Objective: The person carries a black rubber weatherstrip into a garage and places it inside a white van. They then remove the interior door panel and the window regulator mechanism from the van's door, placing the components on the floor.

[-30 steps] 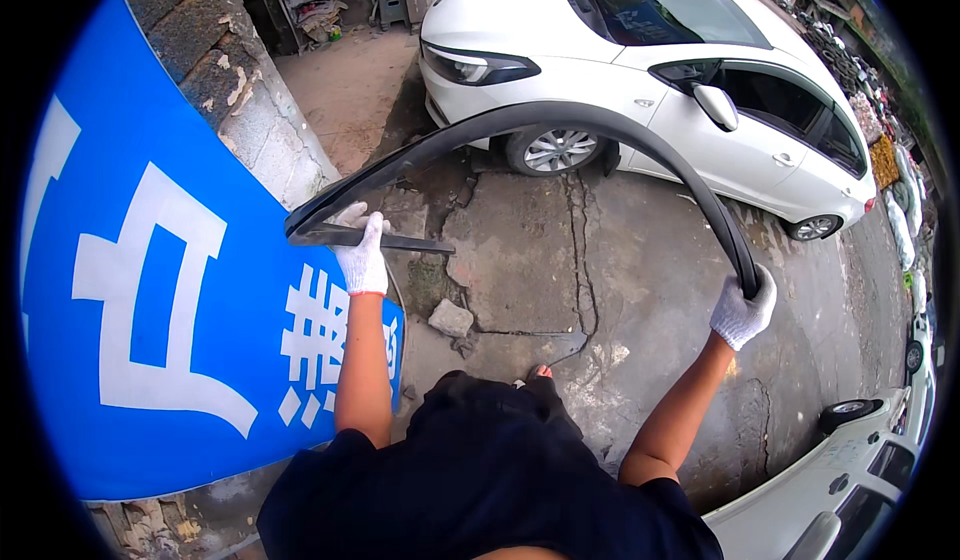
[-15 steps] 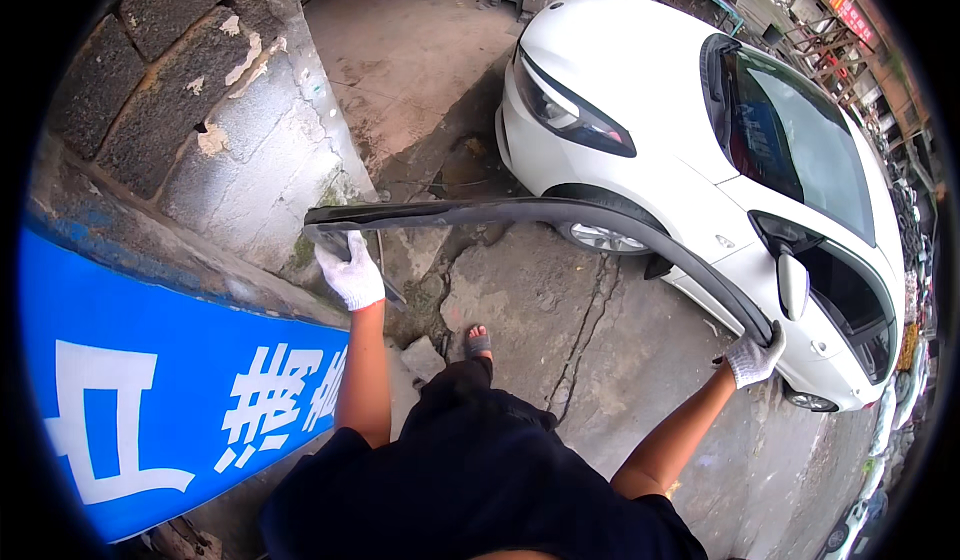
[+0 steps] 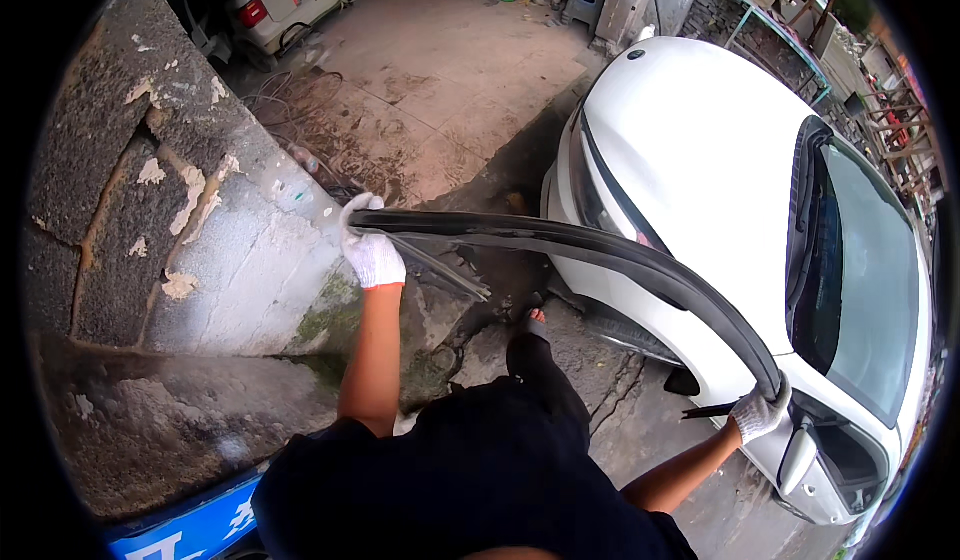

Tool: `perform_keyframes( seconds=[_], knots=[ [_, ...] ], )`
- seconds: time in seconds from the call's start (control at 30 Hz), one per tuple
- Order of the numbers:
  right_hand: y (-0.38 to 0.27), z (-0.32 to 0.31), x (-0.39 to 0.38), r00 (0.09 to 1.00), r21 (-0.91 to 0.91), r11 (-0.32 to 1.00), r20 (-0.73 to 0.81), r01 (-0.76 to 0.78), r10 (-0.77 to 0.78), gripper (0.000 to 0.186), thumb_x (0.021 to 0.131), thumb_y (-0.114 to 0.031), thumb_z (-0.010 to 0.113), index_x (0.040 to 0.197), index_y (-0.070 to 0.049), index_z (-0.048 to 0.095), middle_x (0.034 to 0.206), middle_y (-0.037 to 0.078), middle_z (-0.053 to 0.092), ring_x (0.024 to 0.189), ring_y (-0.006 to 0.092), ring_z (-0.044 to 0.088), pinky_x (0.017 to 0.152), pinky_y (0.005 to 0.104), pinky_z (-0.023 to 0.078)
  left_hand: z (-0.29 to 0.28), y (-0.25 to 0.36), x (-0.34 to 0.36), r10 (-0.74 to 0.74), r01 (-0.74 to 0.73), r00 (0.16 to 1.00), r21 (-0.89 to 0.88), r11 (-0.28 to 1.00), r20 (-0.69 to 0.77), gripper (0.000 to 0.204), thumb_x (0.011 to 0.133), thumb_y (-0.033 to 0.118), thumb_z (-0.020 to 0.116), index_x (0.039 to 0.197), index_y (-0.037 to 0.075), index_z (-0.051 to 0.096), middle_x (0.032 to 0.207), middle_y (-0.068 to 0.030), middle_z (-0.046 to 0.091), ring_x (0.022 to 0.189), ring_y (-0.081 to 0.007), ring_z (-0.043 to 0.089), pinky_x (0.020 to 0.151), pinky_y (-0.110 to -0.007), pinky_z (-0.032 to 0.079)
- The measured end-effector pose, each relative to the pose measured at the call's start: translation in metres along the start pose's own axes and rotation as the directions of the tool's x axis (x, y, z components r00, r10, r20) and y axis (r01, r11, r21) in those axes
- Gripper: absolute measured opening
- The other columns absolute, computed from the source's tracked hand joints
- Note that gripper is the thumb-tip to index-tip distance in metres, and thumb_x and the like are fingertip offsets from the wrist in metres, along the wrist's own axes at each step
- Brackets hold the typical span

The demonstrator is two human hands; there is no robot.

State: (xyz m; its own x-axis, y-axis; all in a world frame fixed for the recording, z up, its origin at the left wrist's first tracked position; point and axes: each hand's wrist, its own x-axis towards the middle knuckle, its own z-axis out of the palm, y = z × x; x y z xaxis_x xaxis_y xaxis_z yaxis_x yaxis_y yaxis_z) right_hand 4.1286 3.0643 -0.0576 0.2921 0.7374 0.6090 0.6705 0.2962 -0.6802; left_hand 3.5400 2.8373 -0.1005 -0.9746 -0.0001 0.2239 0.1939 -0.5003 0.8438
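A long, curved black strip of trim (image 3: 560, 245) spans from my left hand to my right. My left hand (image 3: 372, 252), in a white glove, grips its left end beside a weathered wall; a thinner piece (image 3: 440, 275) angles down from that end. At the other end, my gloved right hand (image 3: 760, 410) is closed round the strip, low at the right in front of a white car (image 3: 690, 120), near its side mirror (image 3: 798, 460). The strip crosses the view of the car's front and wheel arch.
The block wall (image 3: 200, 260) rises at left above a blue sign (image 3: 170, 535). A paved opening (image 3: 420, 80) ahead holds a parked van (image 3: 285, 5), loose hoses (image 3: 290, 100) and clutter. My foot (image 3: 535, 325) is on cracked concrete between wall and car.
My view has swung left and moved on: the wall, van and car's front fill more of it, the sign has slipped down. The strip, still in both hands, slopes more steeply rightward.
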Motion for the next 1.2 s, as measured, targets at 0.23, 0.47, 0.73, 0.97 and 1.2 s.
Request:
perform_keyframes(
  seconds=[0.23,0.47,0.73,0.97,1.2],
  knots=[
    [-0.094,0.25,0.122,0.993,0.279,0.953,0.044,-0.116,0.108,0.034,0.086,0.008,0.053,0.118,0.003,0.064,0.112,0.013,0.068,0.101,0.0214,0.065,0.093,0.0303,0.05,0.13,-0.016,0.124,0.067,-0.075,0.993,-0.083,0.994,-0.093,0.019,0.087,-0.002,0.054,0.103,0.005,0.062,0.093,-0.0054,0.064,0.08,-0.0177,0.062,0.075,-0.03,0.052],
    [-0.209,0.472,0.169,0.989,0.093,0.986,0.04,0.137,-0.141,0.028,0.086,0.002,0.067,0.113,0.001,0.065,0.108,0.012,0.069,0.096,0.0213,0.066,0.088,0.0306,0.054,0.131,-0.13,0.284,0.157,-0.134,0.956,0.108,0.985,-0.249,0.028,0.082,-0.01,0.048,0.105,0.002,0.059,0.099,-0.0068,0.064,0.094,-0.0181,0.063,0.082,-0.03,0.053],
    [-0.428,0.798,0.113,0.978,0.183,0.981,0.179,0.071,-0.104,0.027,0.087,-0.005,0.069,0.112,0.004,0.065,0.106,0.012,0.069,0.092,0.0219,0.066,0.086,0.0321,0.053,0.127,-0.275,0.562,-0.094,0.073,0.816,-0.06,0.996,-0.57,0.039,0.077,-0.012,0.055,0.112,0.006,0.056,0.087,-0.0085,0.062,0.061,-0.0201,0.058,0.046,-0.03,0.045],
    [-0.637,1.014,0.095,0.94,0.469,0.877,0.241,0.105,-0.242,0.028,0.085,0.003,0.063,0.112,0.006,0.064,0.106,0.014,0.069,0.094,0.0221,0.064,0.088,0.0336,0.052,0.111,-0.239,0.789,-0.088,-0.032,0.901,-0.267,0.963,-0.424,0.022,0.086,-0.004,0.06,0.106,0.006,0.058,0.08,-0.0062,0.061,0.054,-0.0155,0.055,0.043,-0.027,0.036],
    [-0.798,1.22,0.018,0.698,0.305,0.934,0.629,0.184,-0.343,0.025,0.085,-0.007,0.07,0.108,0.001,0.066,0.097,0.005,0.068,0.087,0.0157,0.06,0.083,0.0288,0.049,0.064,-0.256,0.96,0.11,-0.182,0.79,-0.058,0.982,-0.603,0.035,0.075,-0.009,0.051,0.108,0.002,0.057,0.084,-0.0109,0.062,0.052,-0.0175,0.053,0.043,-0.029,0.04]
  ],
)
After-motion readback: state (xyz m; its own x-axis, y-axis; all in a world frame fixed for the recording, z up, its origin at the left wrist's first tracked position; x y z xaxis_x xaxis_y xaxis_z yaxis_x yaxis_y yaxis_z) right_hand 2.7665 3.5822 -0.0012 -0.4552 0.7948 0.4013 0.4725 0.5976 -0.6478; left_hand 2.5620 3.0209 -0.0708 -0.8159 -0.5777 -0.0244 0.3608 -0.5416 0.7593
